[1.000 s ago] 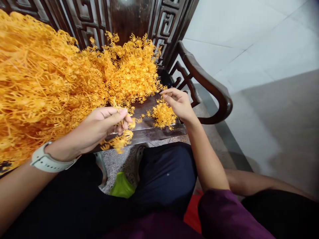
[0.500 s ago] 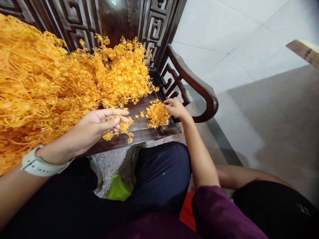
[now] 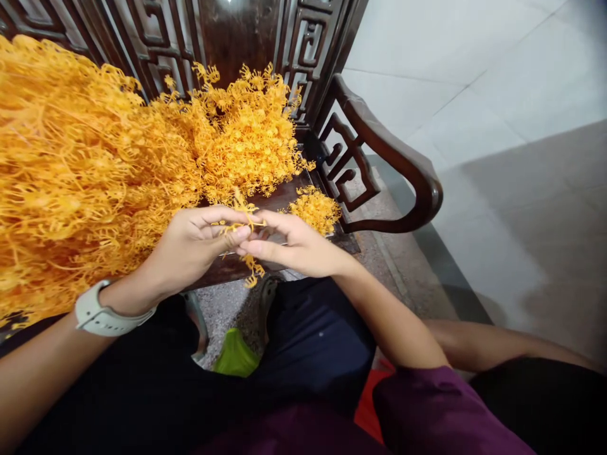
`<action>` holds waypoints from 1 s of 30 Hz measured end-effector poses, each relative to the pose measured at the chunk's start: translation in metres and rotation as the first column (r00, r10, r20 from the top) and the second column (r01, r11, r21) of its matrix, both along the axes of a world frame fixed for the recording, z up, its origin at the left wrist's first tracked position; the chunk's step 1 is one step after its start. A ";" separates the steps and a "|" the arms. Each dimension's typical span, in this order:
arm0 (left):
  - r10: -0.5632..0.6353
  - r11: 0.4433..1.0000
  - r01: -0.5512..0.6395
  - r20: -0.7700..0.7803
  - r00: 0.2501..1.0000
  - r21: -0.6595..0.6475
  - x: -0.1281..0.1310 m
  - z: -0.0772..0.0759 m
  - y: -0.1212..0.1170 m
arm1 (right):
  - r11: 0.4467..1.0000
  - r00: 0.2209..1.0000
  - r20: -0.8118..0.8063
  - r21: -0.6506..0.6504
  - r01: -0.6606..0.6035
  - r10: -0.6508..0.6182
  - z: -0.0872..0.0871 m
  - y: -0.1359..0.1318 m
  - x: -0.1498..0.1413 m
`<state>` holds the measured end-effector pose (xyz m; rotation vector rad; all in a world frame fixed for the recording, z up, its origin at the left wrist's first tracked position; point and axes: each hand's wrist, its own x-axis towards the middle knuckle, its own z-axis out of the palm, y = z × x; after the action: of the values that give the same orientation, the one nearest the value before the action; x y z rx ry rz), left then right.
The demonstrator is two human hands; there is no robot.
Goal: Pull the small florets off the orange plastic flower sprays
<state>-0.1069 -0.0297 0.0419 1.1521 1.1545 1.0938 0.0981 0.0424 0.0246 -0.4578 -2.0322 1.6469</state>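
Observation:
My left hand (image 3: 187,246), with a pale watch strap on the wrist, pinches a yellow-orange plastic flower sprig (image 3: 253,270) between thumb and fingers. Closed at the same spot, my right hand (image 3: 303,248) has its fingertips on the sprig's upper stems. Parts of the sprig stick out above and below the fingers; the rest is hidden by them. Behind my right hand lies a small pile of loose yellow plastic flower pieces (image 3: 317,210). A large heap of the same yellow sprigs (image 3: 95,158) spreads to the left of and behind my left hand.
The heap and pile rest on a dark wooden bench (image 3: 282,197) with a carved back and a curved armrest (image 3: 403,158) at right. A green plastic object (image 3: 236,354) and something red (image 3: 372,401) are below. Another person's leg (image 3: 497,344) is at lower right.
My right hand has left the small pile and come left to meet my left hand, closing on the sprig there. The view has shifted slightly.

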 end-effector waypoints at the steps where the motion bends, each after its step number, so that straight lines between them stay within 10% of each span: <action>1: 0.019 1.000 -0.019 0.015 1.000 0.008 -0.001 0.000 0.000 | 0.999 0.999 -0.035 -0.030 0.011 -0.012 -0.002 -0.003 -0.006; 8: 0.088 0.996 -0.088 -0.014 0.996 0.003 -0.010 -0.001 0.000 | 0.965 0.965 -0.131 -0.163 0.203 -0.225 -0.005 0.003 -0.012; 16: 0.017 0.998 -0.011 -0.098 0.995 0.057 -0.007 0.000 0.001 | 0.908 0.973 -0.205 -0.418 0.012 -0.108 -0.005 -0.001 -0.011; 30: -0.150 0.984 0.148 0.011 0.989 0.095 -0.006 -0.011 0.003 | 0.978 0.963 -0.270 -0.208 -0.030 -0.028 -0.003 -0.005 -0.011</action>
<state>-0.1129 -0.0270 0.0307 1.2780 0.9948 1.0502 0.0875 0.0379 0.0211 -0.2823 -1.6687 1.8250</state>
